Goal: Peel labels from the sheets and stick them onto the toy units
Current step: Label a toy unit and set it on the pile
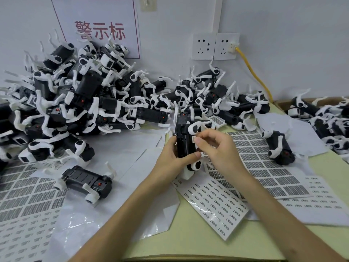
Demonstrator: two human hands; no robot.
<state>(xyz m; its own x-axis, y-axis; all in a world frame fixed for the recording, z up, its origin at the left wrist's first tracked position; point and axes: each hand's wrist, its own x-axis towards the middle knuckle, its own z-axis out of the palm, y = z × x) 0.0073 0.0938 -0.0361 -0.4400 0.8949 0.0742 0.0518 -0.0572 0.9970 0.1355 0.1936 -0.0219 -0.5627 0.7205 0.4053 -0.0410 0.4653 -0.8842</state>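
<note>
The left hand [168, 156] grips 1 toy [184, 142] upright over the counter [198, 242]. The right hand [219, 148] pinches 1 label [194, 139] against its side. Overlapping sheets [264, 163] lie beneath, and an uncountable heap [85, 95] sits behind under 2 sockets [215, 46].

**Plastic, paper and film**

The held toy unit [183, 146] is seen in smooth black plastic with matt white parts. Matt paper label sheets [264, 163] are laid at 3 o'clock, and glossy, crinkled clear film [75, 229] at 7 o'clock. The tabletop [198, 246] is finished matt.
</note>
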